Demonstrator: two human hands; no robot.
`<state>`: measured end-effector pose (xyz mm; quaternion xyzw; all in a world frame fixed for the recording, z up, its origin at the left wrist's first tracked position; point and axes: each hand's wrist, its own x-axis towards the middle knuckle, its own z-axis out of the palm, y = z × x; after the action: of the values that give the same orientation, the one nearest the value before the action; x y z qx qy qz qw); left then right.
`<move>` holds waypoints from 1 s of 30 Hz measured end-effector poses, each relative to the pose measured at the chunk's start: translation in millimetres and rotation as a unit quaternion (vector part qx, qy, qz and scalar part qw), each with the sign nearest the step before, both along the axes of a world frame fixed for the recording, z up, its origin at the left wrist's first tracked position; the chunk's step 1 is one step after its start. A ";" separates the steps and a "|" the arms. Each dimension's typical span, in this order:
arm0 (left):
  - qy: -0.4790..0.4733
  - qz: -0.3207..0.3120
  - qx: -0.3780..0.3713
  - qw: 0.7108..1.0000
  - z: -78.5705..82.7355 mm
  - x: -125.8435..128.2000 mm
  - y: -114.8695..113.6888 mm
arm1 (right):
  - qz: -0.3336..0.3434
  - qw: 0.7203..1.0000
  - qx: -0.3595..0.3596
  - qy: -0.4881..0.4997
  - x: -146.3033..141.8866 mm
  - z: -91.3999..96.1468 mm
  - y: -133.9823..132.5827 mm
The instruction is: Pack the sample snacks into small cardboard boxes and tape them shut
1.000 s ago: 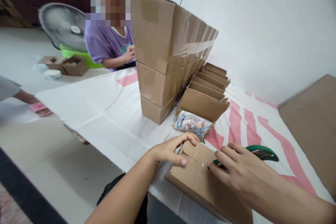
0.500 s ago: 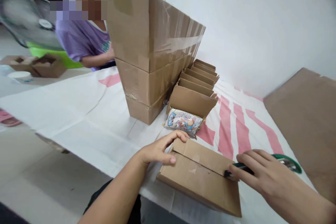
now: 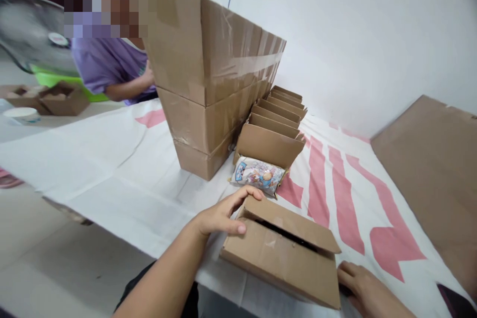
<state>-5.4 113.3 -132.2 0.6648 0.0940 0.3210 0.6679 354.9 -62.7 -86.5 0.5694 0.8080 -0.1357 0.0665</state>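
Spread left hand (image 3: 219,218) lies over the left end of your sealed-type cardboard carton (image 3: 283,268): thumb flat on the near flap, fingers over the far edge, pressing rather than pinching. Your right hand (image 3: 359,285) sits low at the carton's other end, fingers curled; something dark shows beneath them, too hidden to name, so you cannot tell whether that hand grips anything.

Carton stands on the table, between your hands. Done so far: the top seam is parted and the far flap (image 3: 298,228) tips up a little, leaving a dark slit. Not done: neither top flap is folded back. Contents unseen; only shadow in the gap.

Just beyond your left fingers: a printed plastic packet (image 3: 259,175), lying in front of a row of open cartons (image 3: 270,141). Their flaps stand up; you cannot see inside them.

Further out, beyond and left of your left hand: a tall stack of taped cartons (image 3: 186,49), the faces in view closed, contents hidden.

Under everything near you, a white tablecloth (image 3: 93,159) with red print. Right of your right hand, a dark object at the frame edge, unclear.

Far left of your grip: a co-worker in a purple shirt (image 3: 108,64), and open boxes (image 3: 65,99) on the floor, something pale in them.
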 end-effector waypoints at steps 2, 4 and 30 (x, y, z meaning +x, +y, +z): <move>0.000 0.004 0.001 1.000 0.1 0.0 -0.8 | 0.014 1.000 0.011 0.004 -1.0 -10.2 -0.9; -0.003 0.009 0.000 1.000 0.8 0.1 -1.5 | 0.034 0.999 0.018 0.014 1.7 -14.3 1.1; -0.009 0.013 -0.012 1.000 -6.3 2.1 -0.1 | 0.002 0.976 -0.018 0.216 -131.2 66.3 91.7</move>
<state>-3.3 113.2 -138.5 0.6525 0.1004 0.3344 0.6726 223.7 29.0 -20.2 0.5233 0.8021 -0.2703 -0.0990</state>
